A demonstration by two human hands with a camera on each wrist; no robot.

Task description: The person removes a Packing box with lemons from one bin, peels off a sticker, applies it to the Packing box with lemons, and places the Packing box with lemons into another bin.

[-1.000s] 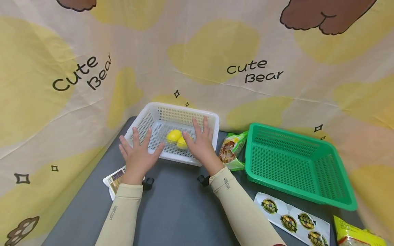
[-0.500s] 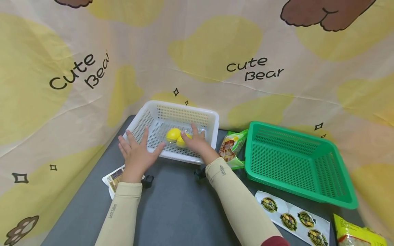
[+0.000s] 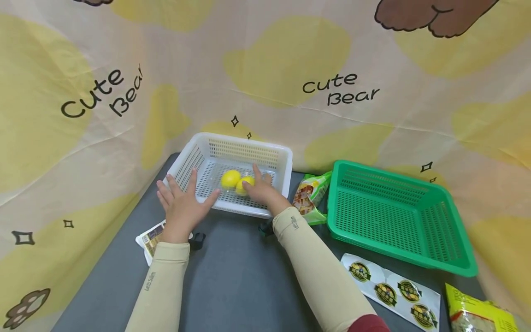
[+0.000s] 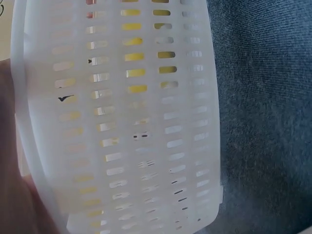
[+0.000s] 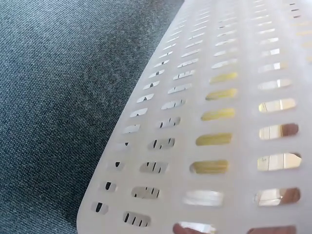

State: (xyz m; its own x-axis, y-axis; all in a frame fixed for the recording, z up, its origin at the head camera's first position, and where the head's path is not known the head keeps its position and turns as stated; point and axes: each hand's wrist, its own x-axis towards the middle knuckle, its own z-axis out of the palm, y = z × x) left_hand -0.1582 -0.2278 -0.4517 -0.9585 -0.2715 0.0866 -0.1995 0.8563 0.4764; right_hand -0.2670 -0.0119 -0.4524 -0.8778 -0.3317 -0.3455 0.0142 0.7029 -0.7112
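Note:
Two yellow lemons (image 3: 230, 179) lie side by side in what looks like clear plastic packaging, inside a white slotted basket (image 3: 286, 159). My left hand (image 3: 182, 210) is spread at the front left corner of this basket, its fingers overlapping the rim. In the left wrist view a finger runs along the white rim (image 4: 24, 97). My right hand (image 3: 264, 190) reaches over the front rim into the basket. Its thumb is right at the nearer lemon, the index finger points forward, and the other fingers dip down to the right; I cannot tell whether they grip the packaging.
A green basket (image 3: 386, 251) stands at the right. Between the baskets leans a green snack packet (image 3: 309, 196). A white sheet with round labels (image 3: 392, 295) and a yellow bag (image 3: 477, 309) lie front right; another packet (image 3: 150, 240) lies beneath the left wrist. A patterned cloth surrounds the table (image 3: 240, 276).
My right hand has come down from above the basket into it, its fingers drawing together beside the lemons. The left hand stays spread at the rim. The view has shifted slightly.

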